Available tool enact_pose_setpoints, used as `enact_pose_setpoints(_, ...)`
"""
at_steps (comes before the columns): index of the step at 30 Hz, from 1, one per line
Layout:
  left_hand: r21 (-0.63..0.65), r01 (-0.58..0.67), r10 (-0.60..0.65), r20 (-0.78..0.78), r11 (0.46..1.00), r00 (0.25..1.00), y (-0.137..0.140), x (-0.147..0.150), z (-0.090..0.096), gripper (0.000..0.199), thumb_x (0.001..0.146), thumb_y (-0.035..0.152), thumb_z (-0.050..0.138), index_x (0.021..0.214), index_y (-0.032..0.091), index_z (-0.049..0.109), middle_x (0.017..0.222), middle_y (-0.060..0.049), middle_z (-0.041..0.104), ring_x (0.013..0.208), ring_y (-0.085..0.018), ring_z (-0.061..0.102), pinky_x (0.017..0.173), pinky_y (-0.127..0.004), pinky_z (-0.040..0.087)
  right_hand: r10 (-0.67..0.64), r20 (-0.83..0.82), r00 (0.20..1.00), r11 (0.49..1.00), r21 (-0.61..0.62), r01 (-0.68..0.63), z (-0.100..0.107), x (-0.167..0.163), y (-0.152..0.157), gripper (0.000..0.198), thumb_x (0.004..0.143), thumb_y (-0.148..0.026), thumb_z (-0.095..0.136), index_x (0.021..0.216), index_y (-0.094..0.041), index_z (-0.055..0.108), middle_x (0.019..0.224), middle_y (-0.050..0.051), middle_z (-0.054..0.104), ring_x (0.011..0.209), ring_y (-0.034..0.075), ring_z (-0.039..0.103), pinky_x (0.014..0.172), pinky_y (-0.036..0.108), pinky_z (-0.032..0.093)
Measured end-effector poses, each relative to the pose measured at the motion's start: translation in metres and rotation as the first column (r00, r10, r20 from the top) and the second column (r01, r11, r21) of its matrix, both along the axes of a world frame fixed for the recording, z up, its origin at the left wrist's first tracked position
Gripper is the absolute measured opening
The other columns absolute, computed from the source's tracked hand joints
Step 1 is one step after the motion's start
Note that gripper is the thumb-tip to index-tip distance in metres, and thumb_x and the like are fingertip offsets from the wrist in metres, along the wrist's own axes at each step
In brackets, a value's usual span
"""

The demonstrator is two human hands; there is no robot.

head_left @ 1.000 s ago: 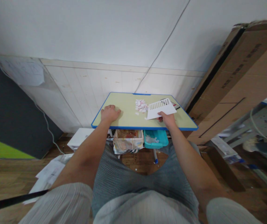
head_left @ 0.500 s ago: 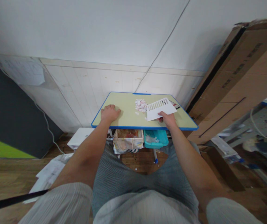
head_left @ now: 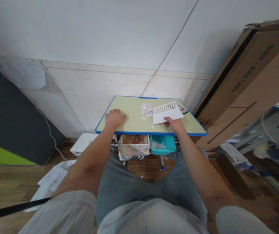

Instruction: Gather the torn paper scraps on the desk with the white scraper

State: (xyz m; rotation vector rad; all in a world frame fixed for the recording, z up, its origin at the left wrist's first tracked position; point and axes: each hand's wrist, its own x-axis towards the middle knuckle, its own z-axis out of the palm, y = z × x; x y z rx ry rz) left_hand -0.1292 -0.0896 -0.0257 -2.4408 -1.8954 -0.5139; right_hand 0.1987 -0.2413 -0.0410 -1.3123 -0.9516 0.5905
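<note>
My right hand [head_left: 174, 123] grips a white card [head_left: 165, 116] by its lower right part, thumb on top. A row of slots is cut along the card's far edge, and the card is held over the right half of the small desk [head_left: 133, 122]. Beside the card's left edge lies a pile of small white and pink paper pieces [head_left: 147, 110], with a few loose bits nearer to me. Part of a flat dark-edged item [head_left: 184, 110] shows behind the card; I cannot make out its kind. My left hand [head_left: 115, 118] rests on the desk's left side, fingers apart, holding nothing.
Under the desk's front edge hang a cloth-lined basket [head_left: 134, 149] and a turquoise bin [head_left: 163, 150] with scraps inside. Large cardboard boxes [head_left: 251, 78] lean at the right. A white box [head_left: 82, 144] and papers [head_left: 53, 178] are on the floor at left.
The card in my right hand has shifted and tilted slightly, and its slots show more of the desk through them. My left hand has stayed in place.
</note>
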Motion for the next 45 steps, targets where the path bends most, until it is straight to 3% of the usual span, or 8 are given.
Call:
enact_pose_setpoints(9, -0.001, -0.002, 0.002, 0.002, 1.0, 1.0, -0.0015, 0.0006, 0.0013, 0.065, 0.108, 0.053, 0.049, 0.156, 0.014, 0.069, 0.169, -0.024, 0.064, 0.154, -0.044, 0.057, 0.126, -0.06, 0.044, -0.014, 0.002, 1.0, 0.999, -0.042, 0.014, -0.0002, -0.0011, 0.0009, 0.015, 0.075, -0.027, 0.081, 0.082, -0.022, 0.069, 0.061, 0.003, 0.075, 0.048, 0.018, 0.062, 0.048, 0.028, 0.055)
enact_pose_setpoints(16, -0.002, 0.002, -0.002, 0.009, 1.0, 1.0, -0.0016, 0.0003, 0.0017, 0.066, 0.107, 0.053, 0.05, 0.157, 0.014, 0.068, 0.168, -0.025, 0.064, 0.156, -0.045, 0.056, 0.127, -0.061, 0.043, -0.028, -0.036, 0.999, 0.999, 0.018, 0.028, -0.0019, 0.0011, 0.0018, 0.02, 0.07, -0.029, 0.081, 0.081, -0.024, 0.066, 0.056, 0.0, 0.071, 0.044, 0.018, 0.06, 0.042, 0.027, 0.051)
enact_pose_setpoints(24, -0.011, -0.002, 0.002, -0.004, 1.0, 1.0, -0.0024, 0.0005, 0.0028, 0.066, 0.108, 0.053, 0.049, 0.156, 0.013, 0.068, 0.169, -0.024, 0.064, 0.156, -0.043, 0.056, 0.128, -0.059, 0.044, 0.0, 0.004, 1.0, 1.0, -0.025, 0.0, 0.0016, -0.0004, -0.0012, 0.011, 0.073, -0.027, 0.077, 0.076, -0.023, 0.068, 0.058, 0.002, 0.073, 0.045, 0.018, 0.06, 0.045, 0.029, 0.054)
enact_pose_setpoints(29, -0.014, 0.003, -0.003, -0.016, 1.0, 1.0, -0.002, 0.0003, 0.0027, 0.067, 0.108, 0.053, 0.049, 0.156, 0.01, 0.067, 0.168, -0.026, 0.064, 0.155, -0.045, 0.056, 0.127, -0.061, 0.044, -0.009, -0.002, 1.0, 1.0, -0.012, 0.009, -0.0012, 0.0013, 0.0015, 0.018, 0.073, -0.03, 0.081, 0.081, -0.024, 0.066, 0.06, 0.001, 0.073, 0.047, 0.018, 0.061, 0.047, 0.029, 0.055)
enact_pose_setpoints(38, -0.001, -0.003, 0.003, -0.02, 1.0, 1.0, 0.0004, 0.0004, -0.0006, 0.066, 0.109, 0.052, 0.048, 0.157, 0.011, 0.067, 0.169, -0.025, 0.063, 0.156, -0.044, 0.056, 0.127, -0.059, 0.045, -0.027, -0.011, 1.0, 1.0, -0.008, 0.027, -0.0025, 0.0017, 0.0019, 0.016, 0.067, -0.03, 0.074, 0.077, -0.024, 0.063, 0.054, 0.0, 0.067, 0.042, 0.017, 0.054, 0.041, 0.029, 0.047)
enact_pose_setpoints(45, -0.001, -0.002, 0.002, -0.006, 1.0, 1.0, 0.0018, 0.0003, -0.0008, 0.063, 0.109, 0.053, 0.05, 0.156, 0.014, 0.068, 0.169, -0.024, 0.064, 0.156, -0.044, 0.056, 0.126, -0.059, 0.044, -0.036, 0.0, 0.999, 0.999, 0.008, 0.036, -0.0045, 0.0033, 0.0036, 0.021, 0.071, -0.033, 0.08, 0.082, -0.025, 0.064, 0.061, 0.002, 0.072, 0.046, 0.018, 0.059, 0.047, 0.03, 0.052)
